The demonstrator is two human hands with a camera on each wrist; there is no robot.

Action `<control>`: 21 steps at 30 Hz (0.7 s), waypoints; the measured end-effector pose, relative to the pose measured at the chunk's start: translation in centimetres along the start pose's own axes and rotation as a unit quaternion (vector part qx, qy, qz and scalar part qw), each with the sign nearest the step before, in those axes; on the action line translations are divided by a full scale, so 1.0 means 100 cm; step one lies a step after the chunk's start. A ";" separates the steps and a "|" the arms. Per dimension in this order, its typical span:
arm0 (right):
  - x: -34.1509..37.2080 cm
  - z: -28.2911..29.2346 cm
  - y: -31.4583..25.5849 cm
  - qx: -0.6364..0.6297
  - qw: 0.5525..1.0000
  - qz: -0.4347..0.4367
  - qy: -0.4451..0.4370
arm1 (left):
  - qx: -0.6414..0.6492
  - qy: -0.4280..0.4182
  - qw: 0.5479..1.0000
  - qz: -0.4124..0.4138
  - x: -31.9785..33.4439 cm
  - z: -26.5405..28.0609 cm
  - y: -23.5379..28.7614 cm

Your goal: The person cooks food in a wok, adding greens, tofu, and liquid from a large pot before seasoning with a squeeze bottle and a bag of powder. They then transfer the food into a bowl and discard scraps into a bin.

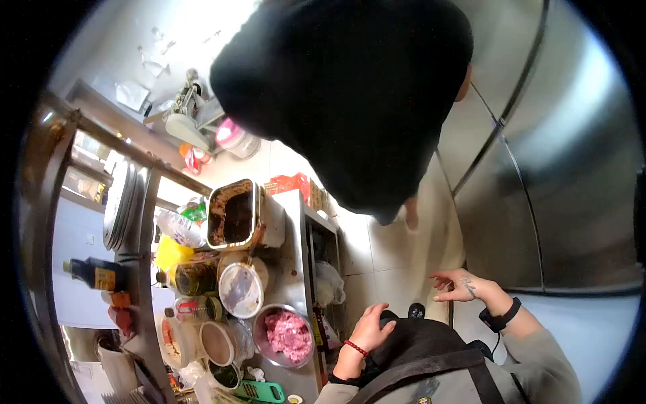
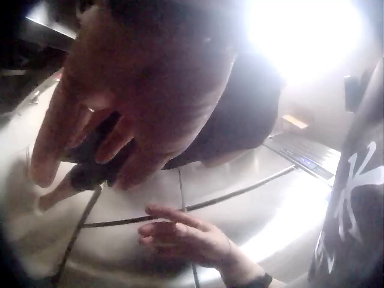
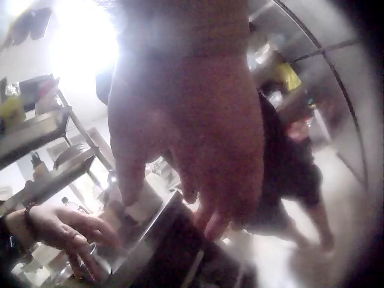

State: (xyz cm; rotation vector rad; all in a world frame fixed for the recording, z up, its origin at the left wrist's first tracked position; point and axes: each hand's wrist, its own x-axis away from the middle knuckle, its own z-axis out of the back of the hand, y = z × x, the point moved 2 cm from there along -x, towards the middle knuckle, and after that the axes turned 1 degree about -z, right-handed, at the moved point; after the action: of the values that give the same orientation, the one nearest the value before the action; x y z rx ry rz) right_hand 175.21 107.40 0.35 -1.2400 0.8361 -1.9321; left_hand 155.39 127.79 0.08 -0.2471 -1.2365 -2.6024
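In the head view my left hand [image 1: 369, 332], a red beaded bracelet at its wrist, hangs in front of my body beside the counter, its fingers loosely bent around nothing. My right hand [image 1: 459, 285] is held out farther right, fingers relaxed, touching nothing. Nearest to the left hand is a metal bowl [image 1: 258, 331] of pink minced meat [image 1: 289, 337] on the counter. The left wrist view shows the left hand [image 2: 147, 84] large and dark, with the right hand [image 2: 191, 240] below it. In the right wrist view both the right hand [image 3: 192, 132] and left hand [image 3: 66, 228] hold nothing.
A person in black [image 1: 343, 101] stands ahead. Along the counter [image 1: 291, 209] are a sauce container [image 1: 274, 225], a white-lidded tub [image 1: 241, 290], oil bottles and a green grater [image 1: 261, 391]. A metal shelf rack [image 1: 145, 249] stands left; steel doors [image 1: 572, 168] are at right.
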 end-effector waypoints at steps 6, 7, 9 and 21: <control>-0.087 0.077 -0.005 -0.012 0.999 -0.039 -0.024 | 0.084 -0.077 0.988 0.103 -0.116 0.016 -0.051; -0.103 0.093 -0.008 0.005 0.999 -0.044 -0.011 | 0.076 -0.072 0.991 0.083 -0.144 0.019 -0.066; -0.126 0.123 -0.014 0.008 0.998 -0.059 0.004 | 0.063 -0.098 0.988 0.099 -0.196 0.039 -0.074; -0.333 0.286 -0.047 0.064 0.993 -0.055 -0.080 | 0.159 0.021 0.965 0.210 -0.437 0.129 -0.146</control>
State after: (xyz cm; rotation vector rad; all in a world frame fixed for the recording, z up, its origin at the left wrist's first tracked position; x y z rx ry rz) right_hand 211.21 132.86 -2.50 -1.3675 0.5643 -1.9099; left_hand 193.41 153.31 -13.79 -0.3463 -1.3877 -2.0132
